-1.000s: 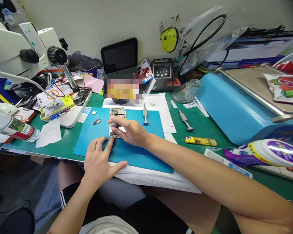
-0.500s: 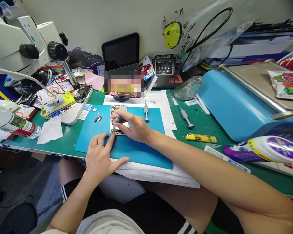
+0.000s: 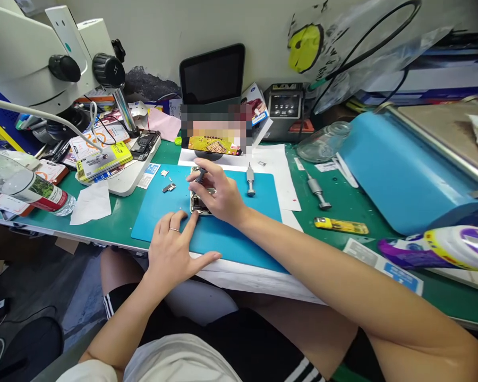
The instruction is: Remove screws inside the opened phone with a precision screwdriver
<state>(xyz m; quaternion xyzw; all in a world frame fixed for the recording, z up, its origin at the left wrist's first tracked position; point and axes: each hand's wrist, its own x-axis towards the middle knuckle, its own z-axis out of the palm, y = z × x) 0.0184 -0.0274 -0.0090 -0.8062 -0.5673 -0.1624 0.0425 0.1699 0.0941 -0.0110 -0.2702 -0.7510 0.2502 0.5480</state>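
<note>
An opened phone [image 3: 199, 204] lies on a blue mat [image 3: 231, 239] on the green bench. My right hand [image 3: 217, 193] rests over the phone, fingers pinched round a small dark screwdriver [image 3: 200, 176] whose tip points down at the phone's upper part. My left hand [image 3: 175, 254] lies flat on the mat just below the phone, fingers spread, its index finger touching the phone's lower edge. It wears a ring. Small loose metal parts [image 3: 168, 187] lie on the mat to the left of the phone.
A microscope [image 3: 43, 58] stands at the far left, with a bottle [image 3: 27, 188] and a yellow box [image 3: 101, 162] near it. Behind the mat stand a tablet [image 3: 212, 74] and a phone with a lit screen. Two screwdrivers [image 3: 249, 183] [image 3: 317, 193], a yellow tool [image 3: 340, 226], a blue roll [image 3: 398, 170].
My right hand has slid up the phone from its lower end toward its upper end with the screwdriver. The camera has shifted slightly. My left hand stays flat below the phone.
</note>
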